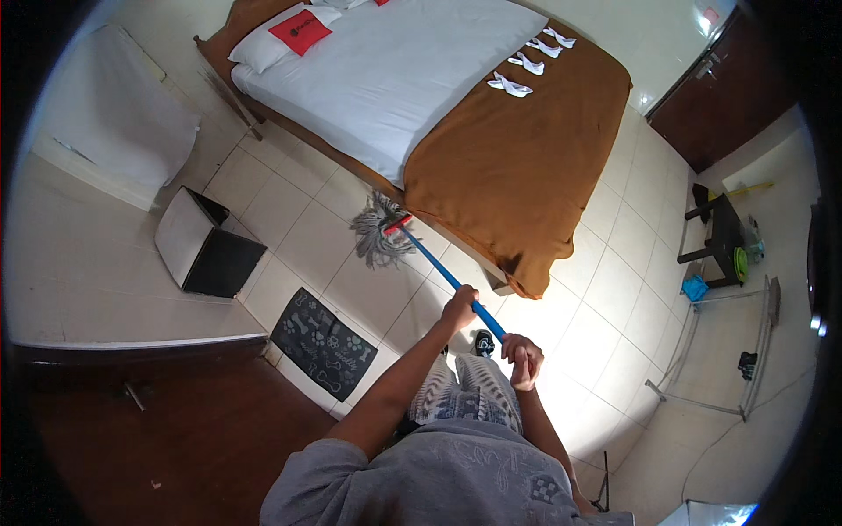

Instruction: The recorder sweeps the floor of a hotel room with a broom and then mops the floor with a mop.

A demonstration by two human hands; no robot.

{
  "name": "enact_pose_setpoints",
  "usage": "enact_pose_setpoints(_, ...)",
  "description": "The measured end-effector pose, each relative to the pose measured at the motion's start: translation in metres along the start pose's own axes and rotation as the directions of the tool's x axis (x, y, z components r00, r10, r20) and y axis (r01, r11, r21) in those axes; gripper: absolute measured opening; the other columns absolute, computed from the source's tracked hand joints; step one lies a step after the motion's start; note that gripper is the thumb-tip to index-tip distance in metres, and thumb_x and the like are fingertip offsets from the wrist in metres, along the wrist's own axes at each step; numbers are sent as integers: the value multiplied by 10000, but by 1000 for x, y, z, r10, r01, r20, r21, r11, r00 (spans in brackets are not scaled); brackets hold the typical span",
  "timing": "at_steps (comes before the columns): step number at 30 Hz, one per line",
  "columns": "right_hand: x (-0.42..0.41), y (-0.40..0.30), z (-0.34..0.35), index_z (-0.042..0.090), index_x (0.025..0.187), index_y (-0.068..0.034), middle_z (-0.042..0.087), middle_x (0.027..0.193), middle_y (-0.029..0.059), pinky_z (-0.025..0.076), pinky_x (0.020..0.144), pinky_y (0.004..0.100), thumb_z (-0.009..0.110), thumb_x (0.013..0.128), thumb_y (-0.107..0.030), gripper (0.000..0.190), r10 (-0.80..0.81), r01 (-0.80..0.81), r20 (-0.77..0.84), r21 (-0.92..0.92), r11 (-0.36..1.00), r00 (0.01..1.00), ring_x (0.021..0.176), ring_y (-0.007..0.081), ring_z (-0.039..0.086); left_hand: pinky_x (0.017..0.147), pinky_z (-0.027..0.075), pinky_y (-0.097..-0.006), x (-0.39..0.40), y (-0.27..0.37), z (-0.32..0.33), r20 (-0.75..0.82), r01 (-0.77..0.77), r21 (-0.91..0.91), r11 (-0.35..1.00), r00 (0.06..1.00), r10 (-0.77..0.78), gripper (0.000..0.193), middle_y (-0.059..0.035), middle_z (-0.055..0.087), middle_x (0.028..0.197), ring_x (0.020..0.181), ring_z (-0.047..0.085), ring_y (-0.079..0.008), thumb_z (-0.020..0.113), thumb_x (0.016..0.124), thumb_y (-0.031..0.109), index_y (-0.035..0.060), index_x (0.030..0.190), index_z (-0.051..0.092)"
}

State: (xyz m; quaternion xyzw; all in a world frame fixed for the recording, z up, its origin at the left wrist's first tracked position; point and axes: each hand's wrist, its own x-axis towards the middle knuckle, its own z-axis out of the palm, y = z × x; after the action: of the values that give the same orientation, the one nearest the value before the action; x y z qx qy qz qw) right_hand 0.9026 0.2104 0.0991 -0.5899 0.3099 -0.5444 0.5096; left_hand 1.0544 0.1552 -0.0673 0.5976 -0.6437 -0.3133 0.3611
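Observation:
A string mop with a blue handle runs slantwise from my body to the floor. My left hand is wrapped around the middle of the visible handle. Lower down, at the handle's near end, my right hand grips it too. The red clamp holds grey strands, and this mop head lies spread on the beige tiled floor beside the foot-end corner of the bed. Part of the mop head sits close to the bed's wooden side rail; whether they touch I cannot tell.
The bed has a brown blanket hanging at its foot, with several folded white cloths. A patterned mat and a black-and-white bin are at left. A dark stool and a metal rack stand at right.

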Motion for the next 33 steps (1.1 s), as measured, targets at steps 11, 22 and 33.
enact_pose_setpoints(11,27,16,12,433,594,2,433,549,56,352,541,248,376,827,-98,260,273,-281,95,91,955,957,509,125,396,639,381,-397,-18,-18,-30,-220,114,152,982,972,-79,275,-142,486,703,710,467,-330,644,701,216,18,646,461)
enact_pose_setpoints(22,36,-122,-39,430,507,1,425,471,65,308,404,274,441,815,-288,423,153,-141,126,-100,985,980,411,135,387,445,359,-375,-22,125,-9,55,-113,-197,974,991,126,359,-149,474,484,442,483,-296,645,695,242,12,489,462)
enact_pose_setpoints(33,23,-67,-34,459,468,-74,437,421,32,382,525,329,462,819,-400,478,43,-54,74,154,987,996,377,159,437,615,411,-382,-31,72,-15,283,-24,31,999,959,14,305,-132,528,615,653,518,-306,593,737,310,46,601,523)
